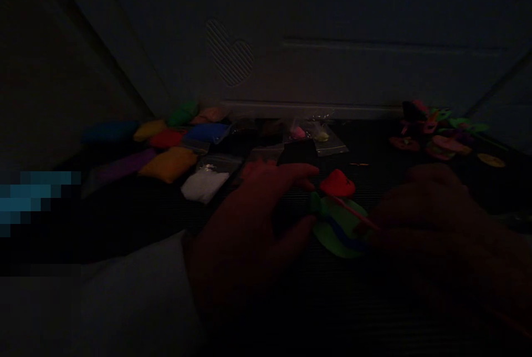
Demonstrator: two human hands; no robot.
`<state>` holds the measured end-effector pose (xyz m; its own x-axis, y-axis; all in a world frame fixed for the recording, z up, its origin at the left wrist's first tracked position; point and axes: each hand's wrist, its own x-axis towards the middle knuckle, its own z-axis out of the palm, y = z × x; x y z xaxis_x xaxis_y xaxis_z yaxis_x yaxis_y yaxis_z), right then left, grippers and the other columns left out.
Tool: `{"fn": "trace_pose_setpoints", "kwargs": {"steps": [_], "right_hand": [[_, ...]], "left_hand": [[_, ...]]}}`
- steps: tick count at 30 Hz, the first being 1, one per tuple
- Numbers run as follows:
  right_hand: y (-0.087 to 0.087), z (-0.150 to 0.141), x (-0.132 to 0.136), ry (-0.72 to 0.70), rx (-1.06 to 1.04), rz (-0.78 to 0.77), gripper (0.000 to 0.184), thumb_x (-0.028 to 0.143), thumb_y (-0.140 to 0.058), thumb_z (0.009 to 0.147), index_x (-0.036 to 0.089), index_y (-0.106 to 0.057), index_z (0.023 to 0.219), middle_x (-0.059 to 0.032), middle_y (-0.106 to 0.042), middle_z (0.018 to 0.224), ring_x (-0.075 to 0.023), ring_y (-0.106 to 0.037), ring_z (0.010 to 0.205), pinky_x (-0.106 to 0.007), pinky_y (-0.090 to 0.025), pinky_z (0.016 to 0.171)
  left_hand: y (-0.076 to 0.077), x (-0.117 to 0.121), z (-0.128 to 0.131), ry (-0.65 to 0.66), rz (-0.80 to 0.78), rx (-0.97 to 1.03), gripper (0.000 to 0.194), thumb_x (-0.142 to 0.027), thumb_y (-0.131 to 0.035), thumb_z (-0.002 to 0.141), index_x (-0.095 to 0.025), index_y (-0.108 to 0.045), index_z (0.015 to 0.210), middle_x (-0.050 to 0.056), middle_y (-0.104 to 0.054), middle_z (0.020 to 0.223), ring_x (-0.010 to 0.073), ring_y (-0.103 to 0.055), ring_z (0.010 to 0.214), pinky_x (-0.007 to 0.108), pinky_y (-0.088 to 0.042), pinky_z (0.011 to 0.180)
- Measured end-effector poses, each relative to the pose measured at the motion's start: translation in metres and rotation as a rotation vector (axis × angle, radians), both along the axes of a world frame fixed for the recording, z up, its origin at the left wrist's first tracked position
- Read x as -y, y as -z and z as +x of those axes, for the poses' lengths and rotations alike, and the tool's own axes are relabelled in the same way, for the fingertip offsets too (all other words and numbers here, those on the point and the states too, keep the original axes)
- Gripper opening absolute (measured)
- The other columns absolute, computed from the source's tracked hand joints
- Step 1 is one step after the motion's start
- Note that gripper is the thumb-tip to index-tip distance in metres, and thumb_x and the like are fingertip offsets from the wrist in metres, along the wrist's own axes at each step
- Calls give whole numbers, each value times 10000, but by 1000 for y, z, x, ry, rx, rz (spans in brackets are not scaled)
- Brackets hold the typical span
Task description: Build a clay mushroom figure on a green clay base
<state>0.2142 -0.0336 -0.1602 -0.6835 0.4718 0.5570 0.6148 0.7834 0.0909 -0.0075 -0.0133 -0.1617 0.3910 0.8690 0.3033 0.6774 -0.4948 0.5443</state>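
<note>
The scene is very dark. My left hand (249, 218) lies on the dark mat with fingers curled, thumb and fingertips touching the edge of a flat green clay piece (338, 229) that carries a blue clay strip (347, 238). My right hand (436, 218) is closed around a thin pink stick (351, 210) whose tip reaches over the green piece. A red clay lump (337, 184) sits just behind the green piece, near my left fingertips.
Several clay bags lie at the back left: blue (206, 132), red (166, 138), orange (169, 163), purple (124, 166), white (204, 184), green (183, 113). Small clear packets (322, 138) rest near a white panel (332, 69). Finished colourful clay shapes (436, 135) sit at the back right.
</note>
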Motion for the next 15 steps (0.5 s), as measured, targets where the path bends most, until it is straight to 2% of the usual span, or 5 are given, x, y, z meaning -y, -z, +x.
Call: {"fn": "trace_pose_setpoints", "kwargs": {"steps": [2, 4, 6, 11, 15], "right_hand": [[-7, 10, -14, -50, -17, 28, 156, 214, -381, 878, 197, -497, 982, -17, -563, 925, -148, -490, 888, -374, -302, 830], [-14, 22, -31, -9, 165, 32, 200, 180, -434, 837, 183, -479, 1032, -28, -552, 984, -152, -493, 870, -360, -332, 777], [-16, 32, -45, 16, 288, -13, 225, 170, -413, 824, 207, -485, 1035, -1, -558, 1010, -165, -502, 899, -431, -285, 846], [-18, 46, -56, 96, 479, -121, 465, 202, -427, 813, 296, -345, 1260, 14, -471, 1216, -176, -484, 1012, -438, -256, 895], [-50, 60, -46, 281, 382, -84, 449, 116, -374, 813, 251, -377, 1242, -13, -500, 1173, -180, -482, 1031, -435, -253, 915]], "left_hand": [[0, 0, -1, -25, -34, 4, 444, -287, -555, 741, -332, -408, 1157, -71, -553, 1129, 142, -518, 1026, 280, -411, 888], [1, -1, -1, -47, -69, 3, 436, -310, -537, 749, -344, -402, 1162, -58, -543, 1142, 164, -521, 1022, 317, -417, 883], [2, -2, -1, -59, -81, 1, 416, -328, -513, 760, -362, -398, 1158, -48, -527, 1161, 187, -518, 1029, 360, -416, 883], [7, -7, -5, -51, -91, -30, 400, -375, -466, 783, -358, -361, 1168, -14, -475, 1217, 215, -481, 1079, 419, -395, 910], [14, -13, -12, -57, -110, -76, 418, -442, -443, 786, -363, -346, 1185, -16, -399, 1296, 251, -432, 1135, 461, -378, 933]]}}
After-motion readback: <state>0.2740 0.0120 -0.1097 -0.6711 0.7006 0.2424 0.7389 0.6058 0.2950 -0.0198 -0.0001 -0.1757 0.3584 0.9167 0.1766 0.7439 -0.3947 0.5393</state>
